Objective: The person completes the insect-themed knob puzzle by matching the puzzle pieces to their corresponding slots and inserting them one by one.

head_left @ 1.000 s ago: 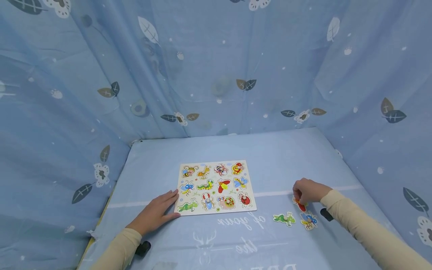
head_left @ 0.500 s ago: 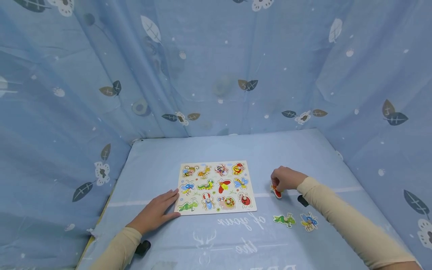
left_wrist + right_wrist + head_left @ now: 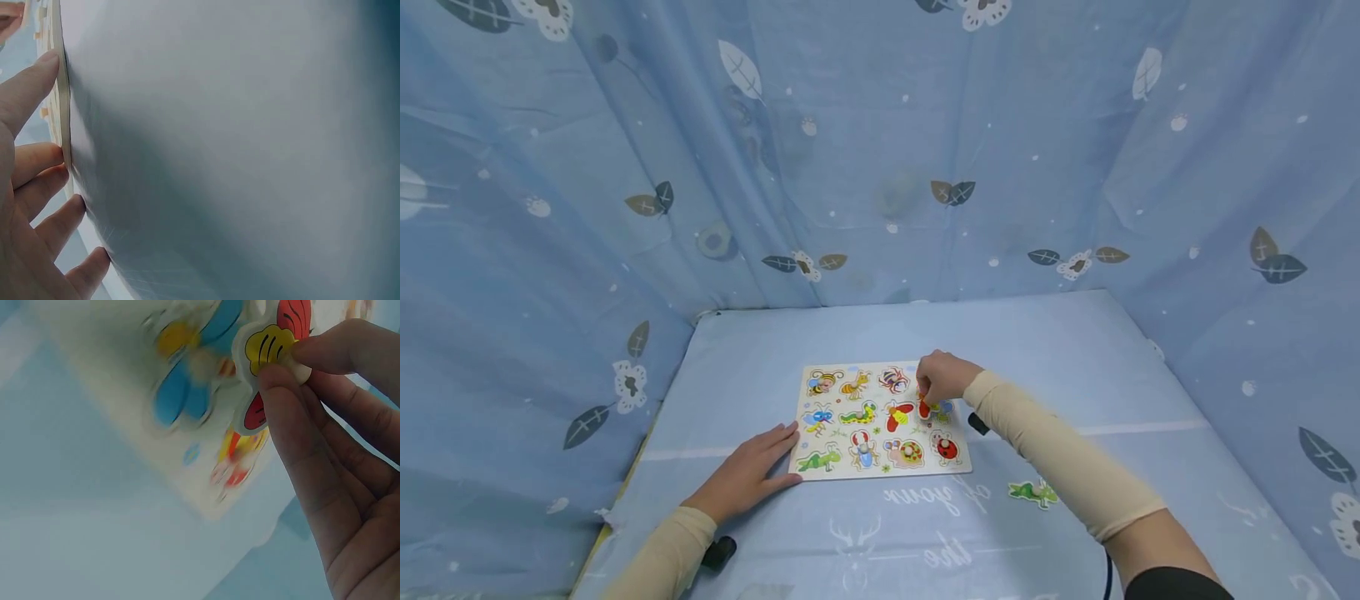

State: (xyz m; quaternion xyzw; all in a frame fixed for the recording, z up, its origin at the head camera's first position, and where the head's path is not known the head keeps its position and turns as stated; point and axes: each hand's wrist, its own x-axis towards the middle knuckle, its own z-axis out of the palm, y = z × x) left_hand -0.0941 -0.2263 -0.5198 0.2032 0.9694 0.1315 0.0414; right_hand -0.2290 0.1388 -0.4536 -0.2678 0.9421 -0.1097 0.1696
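Observation:
A wooden puzzle board (image 3: pixel 838 446) with several knobbed insect pieces lies on the table. My left hand (image 3: pixel 751 473) rests at its left edge, and in the left wrist view the fairly straight fingers (image 3: pixel 59 222) touch that edge. Over the board's right side, my right hand (image 3: pixel 951 375) pinches a red-and-yellow winged insect puzzle piece (image 3: pixel 269 350) by its knob. That piece is tilted above the blue-winged dragonfly piece (image 3: pixel 187 369), which is partly hidden in the head view. The upper-right ladybird-like piece is mostly covered by my right hand there.
A loose green grasshopper piece (image 3: pixel 1032 493) lies right of the board, beside my right forearm (image 3: pixel 1075 458). The table (image 3: pixel 850 333) has a pale blue printed cloth. Blue patterned curtains (image 3: pixel 880 150) surround its back and sides.
My right hand has carried the red-and-yellow piece leftward from the table's right side to above the board. The right forearm now hides the loose mosquito piece. My left hand stays put.

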